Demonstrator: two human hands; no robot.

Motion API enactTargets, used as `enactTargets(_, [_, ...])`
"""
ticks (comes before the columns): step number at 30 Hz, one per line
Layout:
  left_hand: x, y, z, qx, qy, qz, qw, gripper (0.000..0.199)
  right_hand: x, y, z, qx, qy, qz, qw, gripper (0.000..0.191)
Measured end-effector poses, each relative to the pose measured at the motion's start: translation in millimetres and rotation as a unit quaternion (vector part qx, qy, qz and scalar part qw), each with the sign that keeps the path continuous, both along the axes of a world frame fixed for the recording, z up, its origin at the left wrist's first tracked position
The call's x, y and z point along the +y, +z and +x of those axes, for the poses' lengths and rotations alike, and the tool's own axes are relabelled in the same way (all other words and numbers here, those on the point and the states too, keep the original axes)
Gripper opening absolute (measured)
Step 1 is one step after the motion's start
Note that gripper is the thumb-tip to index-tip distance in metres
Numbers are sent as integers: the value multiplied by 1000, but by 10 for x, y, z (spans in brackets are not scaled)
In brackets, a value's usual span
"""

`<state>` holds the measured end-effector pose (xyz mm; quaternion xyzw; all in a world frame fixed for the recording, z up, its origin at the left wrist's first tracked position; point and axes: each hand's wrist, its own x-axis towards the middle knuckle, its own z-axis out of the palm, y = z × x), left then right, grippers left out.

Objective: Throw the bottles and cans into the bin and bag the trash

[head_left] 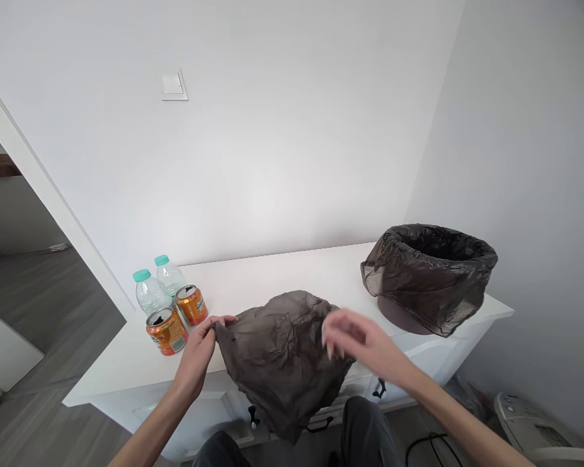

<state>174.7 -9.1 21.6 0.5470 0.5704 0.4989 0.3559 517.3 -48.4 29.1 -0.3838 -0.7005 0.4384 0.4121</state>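
A dark, thin plastic bag [287, 357] spreads over the front edge of the white cabinet top and hangs down in front of it. My left hand [199, 353] pinches the bag's upper left corner between thumb and fingers. Over the bag's right side is my right hand [348, 337], blurred, its fingers curled; whether it grips any plastic cannot be made out.
Two orange cans [168, 331] and two clear bottles with teal caps [150, 295] stand at the left of the cabinet top [253, 279]. At its right end sits a bin lined with a dark bag [423, 272].
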Motion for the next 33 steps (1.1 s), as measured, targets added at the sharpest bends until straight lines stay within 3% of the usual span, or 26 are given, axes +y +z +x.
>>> enactTargets(2, [-12, -47, -44, -80, 2, -42, 996, 41, 399, -159, 81, -16, -209, 48, 976, 29])
enactTargets(3, [-19, -63, -57, -110, 4, -58, 992, 45, 580, -257, 103, -45, -258, 27, 965, 29])
enactTargets(4, [-26, -74, -64, -132, 8, -68, 989, 48, 727, -356, 106, -73, -242, -22, 967, 32])
enactTargets(6, [-42, -88, -71, -152, 13, -78, 985, 50, 896, -528, 57, -94, -134, -124, 979, 45])
enactTargets(9, [-54, -100, -78, -148, -5, -87, 985, 53, 907, -648, -97, -118, 41, -205, 971, 54])
enactTargets(11, [-44, -90, -86, -137, -17, -82, 987, 54, 887, -611, -171, -143, 80, -182, 969, 43])
enactTargets(12, [-33, -73, -91, -133, -16, -73, 988, 51, 902, -559, -181, -152, 69, -155, 974, 37])
enactTargets(16, [39, 115, -127, -95, 17, 26, 995, 26, 1189, -197, -20, -173, -101, -22, 979, 33])
enactTargets(18, [110, 258, -169, 9, 21, 107, 994, 20, 1409, -5, 116, -196, -183, 51, 962, 35])
enactTargets(20, [220, 381, -230, 174, 10, 187, 967, 16, 1613, 121, 224, -248, -241, 103, 933, 35])
enactTargets(23, [411, 456, -303, 393, -47, 253, 883, 19, 1820, 118, 290, -337, -274, 102, 895, 36])
enactTargets(25, [472, 432, -266, 464, -55, 253, 847, 25, 1886, 7, 277, -363, -285, 76, 884, 33])
enactTargets(28, [379, 324, 40, 478, -44, 246, 842, 50, 1898, -204, 209, -378, -303, 42, 874, 29])
enactTargets(30, [259, 193, 377, 454, -99, 267, 844, 62, 1860, -307, 151, -389, -310, 36, 867, 31])
enactTargets(33, [229, -131, 818, 436, -232, 252, 832, 48, 1753, -387, 98, -403, -306, 58, 861, 48])
